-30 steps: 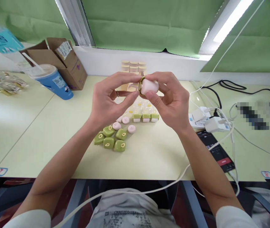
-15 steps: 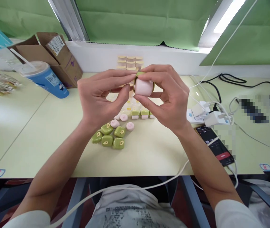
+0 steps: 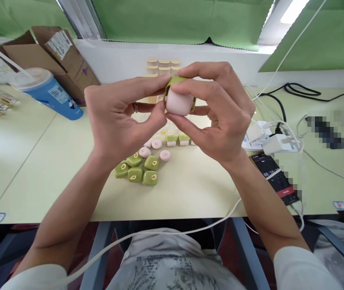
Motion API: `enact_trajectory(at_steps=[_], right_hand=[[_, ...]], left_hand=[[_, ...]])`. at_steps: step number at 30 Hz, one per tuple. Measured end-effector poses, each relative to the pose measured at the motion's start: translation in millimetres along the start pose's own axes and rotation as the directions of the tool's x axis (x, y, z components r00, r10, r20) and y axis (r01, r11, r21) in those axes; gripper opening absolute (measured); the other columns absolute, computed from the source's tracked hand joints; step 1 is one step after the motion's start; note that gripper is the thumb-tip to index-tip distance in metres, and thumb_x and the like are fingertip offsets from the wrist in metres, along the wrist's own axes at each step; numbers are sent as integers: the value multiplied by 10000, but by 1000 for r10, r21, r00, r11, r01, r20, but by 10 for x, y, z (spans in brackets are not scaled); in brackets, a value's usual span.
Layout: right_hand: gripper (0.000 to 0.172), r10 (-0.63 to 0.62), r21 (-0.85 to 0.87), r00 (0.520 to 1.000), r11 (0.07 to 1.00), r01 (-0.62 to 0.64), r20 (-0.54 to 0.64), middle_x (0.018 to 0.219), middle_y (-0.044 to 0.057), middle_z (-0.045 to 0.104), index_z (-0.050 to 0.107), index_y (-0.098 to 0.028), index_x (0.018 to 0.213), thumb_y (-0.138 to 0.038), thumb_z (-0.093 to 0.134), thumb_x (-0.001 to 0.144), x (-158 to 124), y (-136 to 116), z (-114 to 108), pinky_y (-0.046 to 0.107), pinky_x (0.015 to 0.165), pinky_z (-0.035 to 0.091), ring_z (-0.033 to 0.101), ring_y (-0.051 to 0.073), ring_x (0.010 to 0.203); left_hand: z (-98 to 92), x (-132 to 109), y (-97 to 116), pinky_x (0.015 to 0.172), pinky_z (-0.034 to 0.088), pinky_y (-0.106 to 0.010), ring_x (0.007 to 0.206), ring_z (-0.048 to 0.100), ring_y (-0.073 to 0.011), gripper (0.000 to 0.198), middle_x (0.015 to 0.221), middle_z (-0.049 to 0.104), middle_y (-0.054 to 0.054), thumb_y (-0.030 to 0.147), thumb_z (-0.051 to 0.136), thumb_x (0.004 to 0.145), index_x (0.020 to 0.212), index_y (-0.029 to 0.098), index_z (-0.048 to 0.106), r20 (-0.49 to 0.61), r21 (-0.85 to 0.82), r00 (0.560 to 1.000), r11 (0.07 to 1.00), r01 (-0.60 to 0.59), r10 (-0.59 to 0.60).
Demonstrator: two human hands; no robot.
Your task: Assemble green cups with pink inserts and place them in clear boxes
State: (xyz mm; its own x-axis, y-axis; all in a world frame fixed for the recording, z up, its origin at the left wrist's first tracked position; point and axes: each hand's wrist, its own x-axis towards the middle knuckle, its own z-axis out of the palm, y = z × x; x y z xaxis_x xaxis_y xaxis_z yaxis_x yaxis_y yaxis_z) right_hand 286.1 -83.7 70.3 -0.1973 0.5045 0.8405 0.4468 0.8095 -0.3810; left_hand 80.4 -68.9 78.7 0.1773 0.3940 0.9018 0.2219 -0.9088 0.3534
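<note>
**Smooth pale-pink rounded piece [image 3: 179, 103] is now standing with its glossy olive-green cover [image 3: 178, 80] uppermost, turned from lying sideways a second ago**

At far left, a blue cup with a whitish lid and straw [image 3: 51, 96] is standing on the pale cream bench [image 3: 54, 161], in front of an open brown cardboard box [image 3: 69, 72]. The left hand [image 3: 123, 114] is curving nearly closed, its thumb and fingertips pinching the left edge of the cover. Below it, five glossy green squarish pieces with cream loop marks [image 3: 135, 175] are lying clustered, and small round pink pieces [image 3: 165, 155] are resting just behind them. The pink piece is hanging above the bench, between both hands. Beneath it, a row of green-topped pink blocks [image 3: 171, 140] is running partly behind the right hand [image 3: 226, 112]. That hand is gripping firmly, thumb underneath the pink piece and fingers over the cover. Farther right, white plug adapters [image 3: 276, 144] are sitting behind a black phone [image 3: 276, 177], which is showing a timer.
</note>
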Motion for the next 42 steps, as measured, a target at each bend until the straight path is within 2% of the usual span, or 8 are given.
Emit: enact_trajectory(at_steps=[9,15,19,26,31,35,38,42], right_hand=[[266,-228,-82,967,972,219,-116,1407,44,748,772,-341,1350,-253,733,1103,-31,23,21,403,995,771,752,257,1316],[386,176,55,978,982,-182,110,1628,68,601,764,-383,1392,-541,819,1043,-36,-48,-74,554,1093,754,600,423,1584],[329,124,130,987,982,-136,102,1592,11,612,778,-447,1381,-512,805,1059,-27,-39,-102,565,1140,728,620,390,1570],[267,248,165,963,950,-263,106,1574,40,659,805,-405,1297,-445,843,1035,8,-39,-66,500,1119,748,639,369,1532],[419,349,308,909,860,-407,227,1536,15,714,758,-397,1322,-547,908,961,51,75,-24,437,1068,755,714,315,1441],[505,431,448,851,724,-525,300,1448,20,755,771,-361,1234,-651,958,866,71,230,13,479,1076,747,756,302,1366],[576,451,494,813,646,-582,368,1405,30,782,789,-345,1189,-549,1069,729,74,296,9,517,1091,747,765,314,1334],[419,551,542,741,515,-665,385,1265,47,811,817,-306,1143,-498,1004,820,64,364,-13,564,1100,744,791,294,1254]], left_hand=[[-45,38,11,874,750,-283,1118,870,-128,646,1313,844,211,32,661,940,1370,479,842,7,80,992,989,-128,128],[-59,33,21,805,759,-321,1081,873,-178,520,1243,882,145,86,736,932,1307,416,883,-21,34,998,998,-57,58],[-71,30,31,764,731,-320,1112,850,-177,474,1280,877,131,158,780,996,1335,479,863,20,-2,1000,1000,-22,22],[-17,13,-97,876,753,-304,1120,873,-214,297,1276,894,-8,322,919,1003,1296,367,898,81,-214,988,965,149,-134],[51,-43,-231,850,777,-345,998,889,-214,368,1214,904,11,394,1024,872,1221,358,914,138,-256,897,860,441,-419],[-5,-38,-256,924,778,-419,1089,877,-267,405,1260,891,-30,420,1015,833,1208,311,907,252,-135,776,773,620,-578],[-89,-6,-263,937,764,-419,1093,872,-278,438,1233,885,-67,378,991,830,1242,269,890,345,-72,712,739,670,-612],[-178,44,-317,850,731,-395,883,859,-235,378,1054,872,-54,327,875,883,1251,243,856,366,102,640,713,694,-676]])
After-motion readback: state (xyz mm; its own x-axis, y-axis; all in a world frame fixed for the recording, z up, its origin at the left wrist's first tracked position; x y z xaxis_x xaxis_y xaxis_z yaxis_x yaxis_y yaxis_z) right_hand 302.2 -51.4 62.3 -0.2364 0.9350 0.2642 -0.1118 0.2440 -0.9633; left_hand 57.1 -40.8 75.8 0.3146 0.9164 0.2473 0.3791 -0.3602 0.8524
